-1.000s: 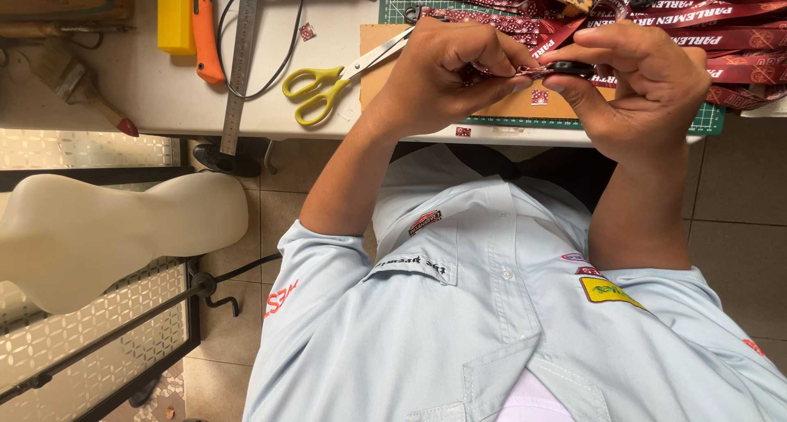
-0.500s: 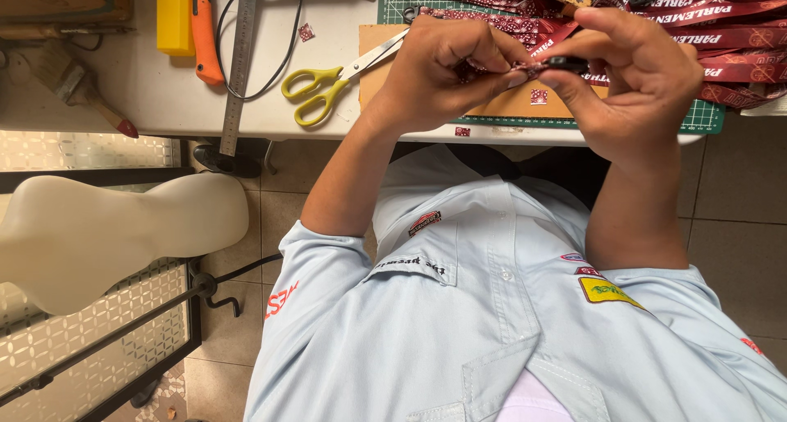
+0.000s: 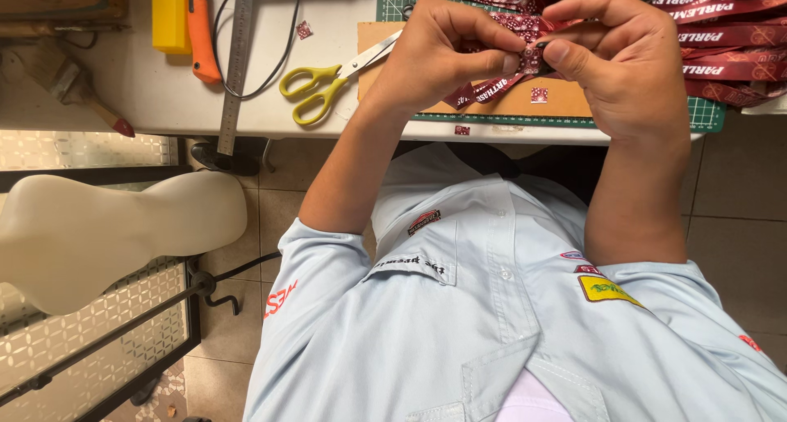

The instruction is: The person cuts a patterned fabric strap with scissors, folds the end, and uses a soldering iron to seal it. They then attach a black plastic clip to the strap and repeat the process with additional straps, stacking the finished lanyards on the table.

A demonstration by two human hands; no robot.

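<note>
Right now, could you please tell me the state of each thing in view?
left hand, fingertips pinched on the red patterned strap
right hand, pinched on the same strap, held above the table
yellow-handled scissors, shut, lying flat
loose red straps, heaped on the green cutting mat
steel ruler, lying flat
</note>
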